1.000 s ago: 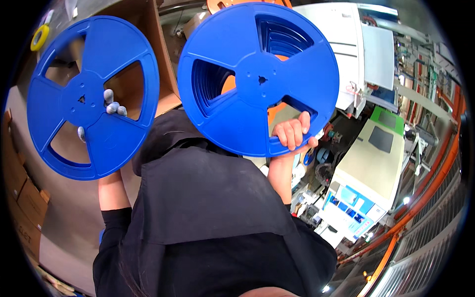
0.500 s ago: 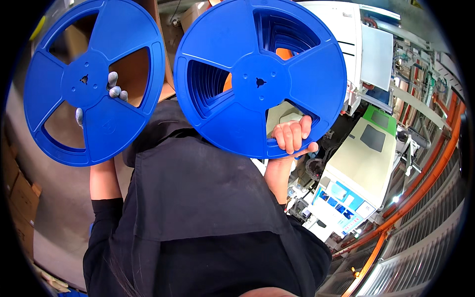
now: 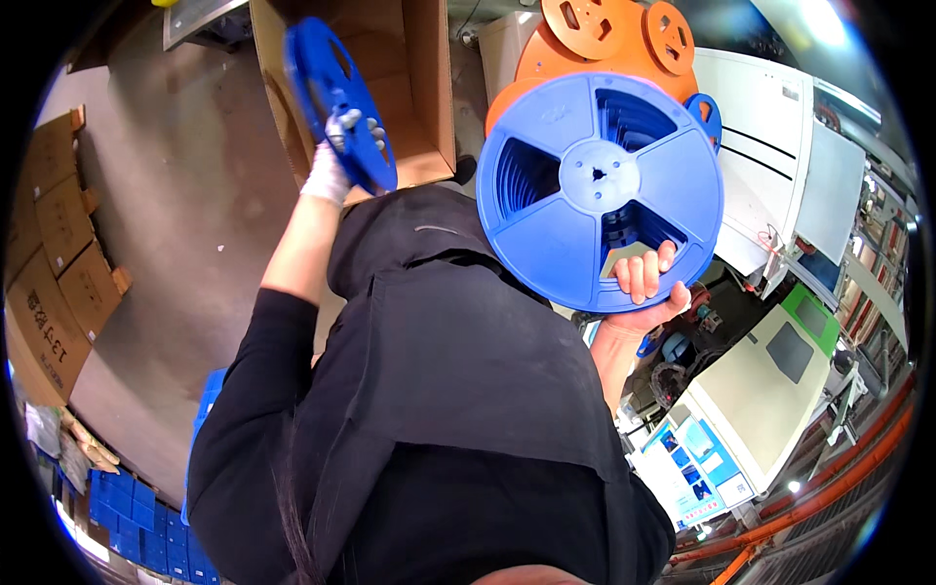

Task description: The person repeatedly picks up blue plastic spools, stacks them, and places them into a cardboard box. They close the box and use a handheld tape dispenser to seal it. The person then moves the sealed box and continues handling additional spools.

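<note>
My left hand (image 3: 341, 146), in a pale glove with grey fingertips, grips a blue plastic reel (image 3: 322, 83) through its openings. That reel is tilted nearly edge-on, in front of an open cardboard box (image 3: 424, 88). My right hand (image 3: 645, 283) has its fingers curled through a lower window of a stack of blue reels (image 3: 526, 234). The front reel faces me and the others show behind it through its cut-outs. Part of the right thumb is pale, as if covered.
Orange reels (image 3: 585, 63) stand behind the blue stack. White machine cabinets (image 3: 751, 127) and a cream and green machine (image 3: 765, 380) are on the right. Closed cartons (image 3: 68, 229) line the left, with blue boxes (image 3: 146, 522) at lower left. A metal-edged table (image 3: 200, 19) stands far left.
The single reel in my left hand has turned from face-on to edge-on and come to the box. The stack in my right hand sits farther right and lower in view. The view has shifted.
</note>
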`<action>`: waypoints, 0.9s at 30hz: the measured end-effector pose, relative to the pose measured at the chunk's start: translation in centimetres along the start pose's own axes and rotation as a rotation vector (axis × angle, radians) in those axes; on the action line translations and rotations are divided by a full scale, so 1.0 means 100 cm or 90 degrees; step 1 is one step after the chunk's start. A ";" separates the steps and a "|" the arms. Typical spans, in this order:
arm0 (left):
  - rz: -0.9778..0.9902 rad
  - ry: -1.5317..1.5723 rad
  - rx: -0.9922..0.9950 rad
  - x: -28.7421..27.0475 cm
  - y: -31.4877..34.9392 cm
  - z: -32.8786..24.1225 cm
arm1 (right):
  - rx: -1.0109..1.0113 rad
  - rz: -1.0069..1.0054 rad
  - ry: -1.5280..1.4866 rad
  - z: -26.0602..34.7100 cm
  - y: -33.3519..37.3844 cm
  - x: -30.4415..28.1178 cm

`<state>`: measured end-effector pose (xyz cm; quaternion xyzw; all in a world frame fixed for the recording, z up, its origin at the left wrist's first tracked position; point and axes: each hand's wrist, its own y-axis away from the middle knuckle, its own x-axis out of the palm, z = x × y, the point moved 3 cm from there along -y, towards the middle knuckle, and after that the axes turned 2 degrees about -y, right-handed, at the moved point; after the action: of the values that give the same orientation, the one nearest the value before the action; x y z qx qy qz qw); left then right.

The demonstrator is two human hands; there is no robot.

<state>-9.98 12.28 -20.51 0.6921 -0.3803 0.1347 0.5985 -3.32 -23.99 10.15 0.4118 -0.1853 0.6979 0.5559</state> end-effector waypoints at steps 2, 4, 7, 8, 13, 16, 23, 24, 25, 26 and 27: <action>-0.071 -0.046 -0.006 0.005 -0.030 0.011 | -0.016 -0.057 0.033 0.002 0.001 0.007; -0.119 -0.105 -0.012 0.010 -0.052 0.027 | -0.003 -0.083 0.018 0.001 0.004 0.006; -0.172 -0.181 -0.069 0.002 -0.095 0.043 | 0.005 -0.102 0.005 0.001 0.007 0.005; -0.140 -0.197 -0.053 0.004 -0.105 0.046 | 0.008 -0.088 0.005 0.001 0.007 0.002; -0.175 -0.409 0.087 -0.028 -0.157 0.040 | -0.019 -0.025 -0.046 0.001 0.005 -0.010; -0.171 -0.638 0.344 0.002 -0.147 0.029 | -0.055 0.001 -0.093 -0.001 0.007 -0.024; 0.415 -0.908 0.845 0.276 0.074 0.018 | -0.046 0.041 -0.197 -0.005 0.004 -0.031; 0.454 -0.966 0.815 0.288 0.081 0.024 | -0.034 0.043 -0.202 -0.006 0.001 -0.026; 0.440 -0.992 0.829 0.296 0.084 0.032 | -0.023 0.044 -0.203 -0.006 -0.001 -0.024; 0.443 -1.022 0.817 0.302 0.088 0.035 | -0.022 0.064 -0.201 -0.006 -0.003 -0.023; 0.446 -1.052 0.805 0.307 0.091 0.037 | -0.017 0.069 -0.196 -0.006 -0.005 -0.021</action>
<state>3.49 -2.28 4.89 0.6043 -0.7019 -0.0374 -0.3752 -3.03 -24.72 8.05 0.4958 -0.2993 0.6530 0.4881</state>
